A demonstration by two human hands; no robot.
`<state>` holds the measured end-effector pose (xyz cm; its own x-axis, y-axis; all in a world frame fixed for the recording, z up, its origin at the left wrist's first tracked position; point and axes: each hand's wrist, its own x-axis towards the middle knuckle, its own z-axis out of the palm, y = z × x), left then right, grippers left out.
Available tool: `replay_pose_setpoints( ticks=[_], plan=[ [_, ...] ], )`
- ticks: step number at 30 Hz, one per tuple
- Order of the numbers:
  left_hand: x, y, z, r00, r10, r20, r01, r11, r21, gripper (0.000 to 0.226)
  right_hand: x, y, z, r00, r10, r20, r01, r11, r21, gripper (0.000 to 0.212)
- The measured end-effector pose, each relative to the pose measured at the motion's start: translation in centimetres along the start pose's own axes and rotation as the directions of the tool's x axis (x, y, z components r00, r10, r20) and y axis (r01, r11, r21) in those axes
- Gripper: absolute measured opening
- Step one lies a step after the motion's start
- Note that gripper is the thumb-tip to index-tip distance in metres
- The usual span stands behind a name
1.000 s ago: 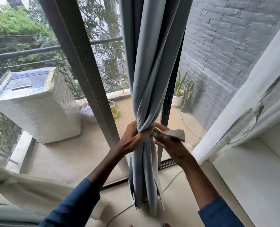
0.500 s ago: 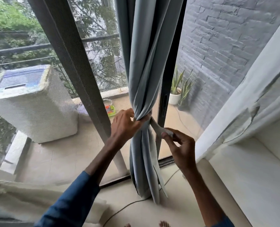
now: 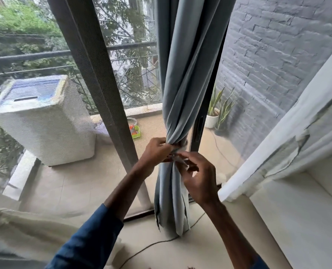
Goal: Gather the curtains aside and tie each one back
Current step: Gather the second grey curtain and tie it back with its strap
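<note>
Cinching the grey-blue curtain (image 3: 184,84) into a narrow waist holds its folds bunched beside the dark door frame (image 3: 197,133), so the left hand (image 3: 155,150) curls round the bundle from the left and clamps it while the tie-back (image 3: 183,142) wraps the far side. The right hand (image 3: 200,179), just near and right of that waist, pinches the tie-back's loose end between thumb and fingertips, other fingers loosely spread, probably to fasten it. The curtain hangs mid-scene, gripped by the left hand, its hem reaching the floor.
</note>
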<state>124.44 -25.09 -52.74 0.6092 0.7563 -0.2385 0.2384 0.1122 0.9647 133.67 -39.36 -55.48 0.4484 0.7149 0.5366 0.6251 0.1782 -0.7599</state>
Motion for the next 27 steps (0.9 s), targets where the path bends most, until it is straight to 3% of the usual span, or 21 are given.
replay_pose_setpoints(
  ticks=[6, 11, 15, 21, 27],
  plan=[
    [0.2, -0.3, -0.5, 0.993, -0.048, 0.106, 0.054, 0.997, -0.056, 0.021, 2.2, -1.5, 0.4, 0.992, 0.02, -0.122, -0.022, 1.0, -0.017, 0.027],
    [0.0, -0.3, -1.1, 0.991, -0.099, 0.085, 0.108, 0.988, -0.107, 0.024, 3.5, -1.7, 0.0, 0.97, -0.179, -0.165, 0.144, 0.968, -0.205, 0.015],
    [-0.5, -0.5, -0.9, 0.998, -0.057, 0.032, 0.059, 0.996, -0.067, 0.025, 3.5, -1.2, 0.4, 0.964, -0.267, 0.006, 0.25, 0.896, -0.368, 0.01],
    [-0.9, -0.5, -0.7, 0.997, 0.04, -0.069, -0.031, 0.992, 0.126, 0.025, 4.3, -2.3, 0.1, 0.965, -0.139, 0.223, 0.238, 0.824, -0.515, 0.019],
    [-2.1, 0.1, 0.3, 0.979, 0.185, -0.087, -0.134, 0.901, 0.413, 0.024, 6.0, -4.7, -0.4, 0.919, 0.046, 0.392, 0.273, 0.644, -0.715, 0.017]
  ],
)
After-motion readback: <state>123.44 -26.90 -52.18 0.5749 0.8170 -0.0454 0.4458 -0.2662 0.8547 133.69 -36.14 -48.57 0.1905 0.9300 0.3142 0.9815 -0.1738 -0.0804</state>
